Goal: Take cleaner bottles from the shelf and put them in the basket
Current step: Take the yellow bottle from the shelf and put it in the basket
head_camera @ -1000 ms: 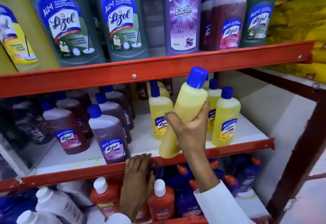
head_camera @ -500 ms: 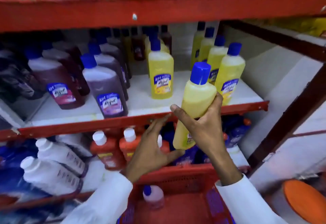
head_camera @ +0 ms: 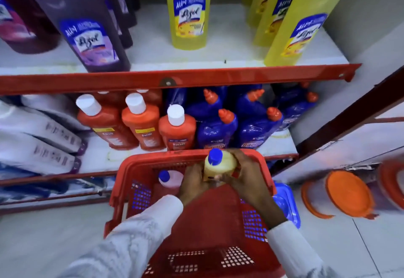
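Note:
A yellow cleaner bottle (head_camera: 219, 165) with a blue cap stands upright inside the red basket (head_camera: 122, 181), near its far rim. My left hand (head_camera: 193, 184) grips it from the left and my right hand (head_camera: 247, 179) from the right. A pink bottle (head_camera: 171, 179) with a blue cap stands in the basket just left of my left hand. More yellow bottles (head_camera: 188, 13) and purple bottles (head_camera: 87, 37) stand on the white shelf (head_camera: 153, 48) above.
The shelf's red front rail (head_camera: 196, 76) runs across above the basket. Below it stand orange bottles (head_camera: 142, 122), blue bottles (head_camera: 218, 129) and white packs (head_camera: 39, 137). A blue lid (head_camera: 286, 203) and orange-lidded containers (head_camera: 347, 192) lie on the floor at right.
The yellow bottle has come down from in front of the shelf into the basket. My left hand left the shelf rail and joined the right on the bottle. The view tilted downward.

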A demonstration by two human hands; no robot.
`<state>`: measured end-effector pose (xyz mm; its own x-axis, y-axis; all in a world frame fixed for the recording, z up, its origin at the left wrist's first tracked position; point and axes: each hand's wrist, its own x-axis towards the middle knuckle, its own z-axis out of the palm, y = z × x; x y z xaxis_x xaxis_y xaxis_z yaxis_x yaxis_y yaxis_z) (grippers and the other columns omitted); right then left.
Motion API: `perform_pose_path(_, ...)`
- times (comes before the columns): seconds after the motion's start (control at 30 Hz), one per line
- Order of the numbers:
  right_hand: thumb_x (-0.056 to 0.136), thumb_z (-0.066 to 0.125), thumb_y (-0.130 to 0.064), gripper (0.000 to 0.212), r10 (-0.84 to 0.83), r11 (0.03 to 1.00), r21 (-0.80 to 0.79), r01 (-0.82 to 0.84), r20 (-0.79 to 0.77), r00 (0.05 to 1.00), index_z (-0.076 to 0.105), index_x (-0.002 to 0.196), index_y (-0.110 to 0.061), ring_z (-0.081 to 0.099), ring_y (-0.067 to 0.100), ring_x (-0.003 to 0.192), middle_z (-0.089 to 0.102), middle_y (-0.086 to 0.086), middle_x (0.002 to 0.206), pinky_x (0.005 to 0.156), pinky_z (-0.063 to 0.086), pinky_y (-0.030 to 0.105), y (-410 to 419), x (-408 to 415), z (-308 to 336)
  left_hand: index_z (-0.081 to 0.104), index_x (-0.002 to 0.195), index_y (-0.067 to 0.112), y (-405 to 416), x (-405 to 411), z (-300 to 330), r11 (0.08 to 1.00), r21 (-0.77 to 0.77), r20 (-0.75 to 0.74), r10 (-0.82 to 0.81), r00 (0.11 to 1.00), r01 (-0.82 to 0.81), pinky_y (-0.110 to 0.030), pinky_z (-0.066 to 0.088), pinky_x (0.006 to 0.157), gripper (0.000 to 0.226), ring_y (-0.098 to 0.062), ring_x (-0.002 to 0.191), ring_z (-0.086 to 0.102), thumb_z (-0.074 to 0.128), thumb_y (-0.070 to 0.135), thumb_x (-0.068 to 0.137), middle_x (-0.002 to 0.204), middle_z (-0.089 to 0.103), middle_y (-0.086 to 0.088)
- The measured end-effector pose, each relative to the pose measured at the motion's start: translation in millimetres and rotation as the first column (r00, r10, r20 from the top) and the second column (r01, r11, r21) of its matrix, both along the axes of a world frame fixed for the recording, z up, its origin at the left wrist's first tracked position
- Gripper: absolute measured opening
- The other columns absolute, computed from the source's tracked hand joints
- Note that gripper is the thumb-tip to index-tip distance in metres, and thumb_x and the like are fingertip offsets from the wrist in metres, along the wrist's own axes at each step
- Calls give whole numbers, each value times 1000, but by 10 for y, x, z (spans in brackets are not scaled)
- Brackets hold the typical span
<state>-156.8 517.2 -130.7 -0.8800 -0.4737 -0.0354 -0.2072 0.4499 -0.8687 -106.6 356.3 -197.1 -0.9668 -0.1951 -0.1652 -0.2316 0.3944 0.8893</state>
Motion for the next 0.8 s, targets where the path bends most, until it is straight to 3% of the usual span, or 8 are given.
perform_pose_path(0.13, 58, 77, -47, 59, -67, 992, 114, 56, 95, 993, 60, 113, -33, 71, 11, 91, 75, -8, 101, 83, 55, 25, 24, -19, -638, 74, 99, 17, 75, -24, -513, 998, -70, 179, 15, 984, -3, -27, 53, 76, 44, -20, 91, 72, 86, 30, 59, 98, 78, -7)
perform_pose_path(0.2, 63, 84, -29, 54, -48, 986, 161, 30, 114, 992, 61, 112, -29, 67, 3, 89, 71, -12, 98, 81, 48, 8, 17, -8, -872, 73, 101, 15, 93, -22, -710, 988, -154, 225, 48, 973, -13, -37, 56, 78, 48, -30, 92, 72, 79, 34, 58, 98, 77, -14)
perform_pose_path(0.33, 68, 82, -1, 52, -46, 975, 220, 11, 156, 987, 67, 117, -11, 61, -2, 93, 73, -4, 102, 82, 40, -4, -15, -10, -1211, 72, 108, 13, 159, -28, -858, 986, -147, 241, 110, 964, -76, -24, 43, 80, 41, -16, 100, 65, 83, 11, 69, 108, 75, -13)
perform_pose_path(0.4, 72, 76, -1, 48, -31, 960, 281, 7, 81, 996, 68, 119, -8, 61, 5, 99, 76, 8, 111, 87, 41, -2, -56, -30, -1239, 72, 106, 15, 150, -39, -876, 984, -145, 245, 137, 960, -104, -26, 45, 84, 34, -20, 103, 67, 79, 6, 74, 108, 75, -12)
perform_pose_path(0.53, 88, 62, 7, 37, 98, 895, 438, -86, -5, 995, 63, 125, 3, 65, 28, 115, 69, 21, 122, 70, 34, -10, -111, -150, -1162, 67, 110, 8, 125, -23, -729, 983, -145, 280, 149, 948, -111, -28, 45, 86, 33, -24, 99, 64, 71, -2, 79, 107, 72, -15)
perform_pose_path(0.6, 80, 68, 4, 35, 44, 942, 331, -58, 51, 998, 72, 113, -6, 68, 19, 104, 75, 5, 111, 81, 40, -3, -136, -207, -1000, 68, 106, 12, 89, -2, -527, 980, -162, 237, 153, 959, -116, -24, 48, 84, 28, -28, 101, 66, 63, -3, 83, 102, 74, -8)
perform_pose_path(0.7, 73, 65, 3, 36, 57, 981, 185, -55, -5, 998, 77, 99, -19, 69, 5, 89, 79, -4, 98, 86, 53, 22, -117, -322, -640, 68, 103, 18, -6, 30, -75, 968, -246, 73, 71, 995, -51, -8, 42, 84, 39, -6, 91, 64, 51, 0, 72, 98, 70, 9)
perform_pose_path(0.8, 78, 64, 7, 32, -2, 1000, -13, -1, -255, 967, 75, 96, -17, 69, 8, 89, 76, -1, 97, 85, 53, 20, -116, -421, 66, 63, 113, 18, -118, 23, 548, 881, -470, -45, -73, 996, 43, -30, 51, 89, 51, -23, 101, 64, 50, 6, 66, 113, 68, -5)
